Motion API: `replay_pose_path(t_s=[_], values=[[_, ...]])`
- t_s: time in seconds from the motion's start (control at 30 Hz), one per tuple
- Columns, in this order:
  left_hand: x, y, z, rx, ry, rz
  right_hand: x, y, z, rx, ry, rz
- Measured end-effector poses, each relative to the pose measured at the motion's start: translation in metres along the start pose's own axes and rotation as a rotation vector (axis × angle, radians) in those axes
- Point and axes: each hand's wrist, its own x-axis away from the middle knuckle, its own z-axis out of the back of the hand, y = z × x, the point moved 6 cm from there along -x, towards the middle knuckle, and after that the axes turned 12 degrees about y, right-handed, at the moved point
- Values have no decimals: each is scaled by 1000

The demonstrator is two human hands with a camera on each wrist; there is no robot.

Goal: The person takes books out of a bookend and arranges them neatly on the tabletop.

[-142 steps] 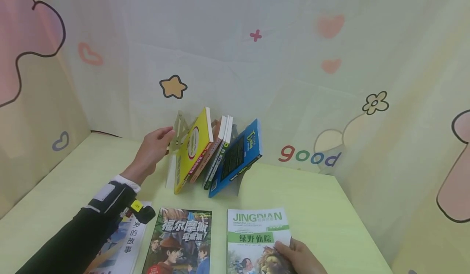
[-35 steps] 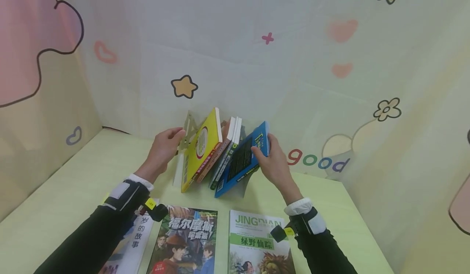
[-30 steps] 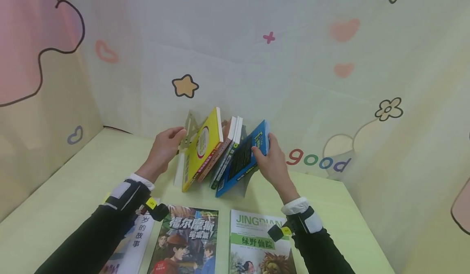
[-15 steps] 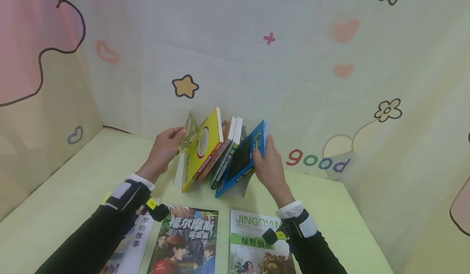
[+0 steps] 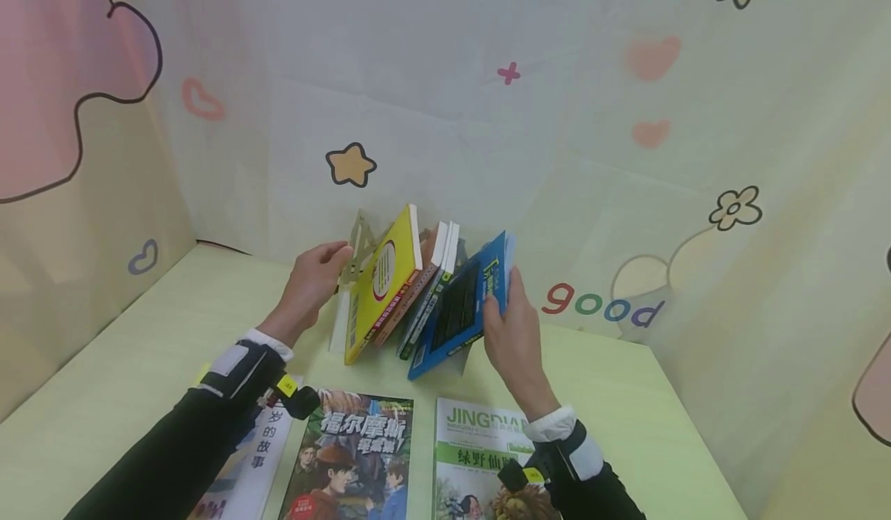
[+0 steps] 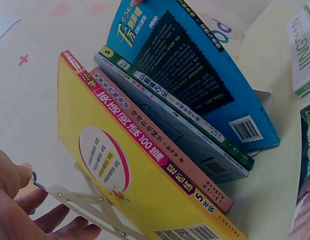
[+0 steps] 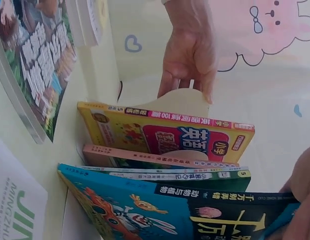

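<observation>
Reading near to far in the head view, I log three books lying flat on the worktop [image 5: 626, 412]: a white-spined book [image 5: 257, 462] at left, a dark-covered book [image 5: 351, 458] beside it, and a green-titled book [image 5: 473, 436] partly covered by the right wrist camera [image 5: 515, 475]. Beyond these, the person's right hand [image 5: 515, 342] pinches the blue book [image 5: 455, 307], thumb on its cover. Change noted: the blue book has shifted slightly nearer, and the right hand has lowered with it. I judge that it is being worked free of the leaning row. I cannot confirm whether its lower end bears on the book rack [image 5: 358, 245]. The green-spined book [image 6: 180, 105], pink-spined book [image 6: 162, 142] and yellow book [image 5: 383, 272] remain tilted there. The left hand [image 5: 309, 284] pinches the end panel, presumably steadying it. Farthest back hangs printed cloth [image 5: 445, 141].
</observation>
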Motion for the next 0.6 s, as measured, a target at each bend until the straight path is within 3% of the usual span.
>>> replay_pose_path(t_s=[0.6], values=[[1,3,1,-7,-19,-13,16,3,19,-102,123,8]])
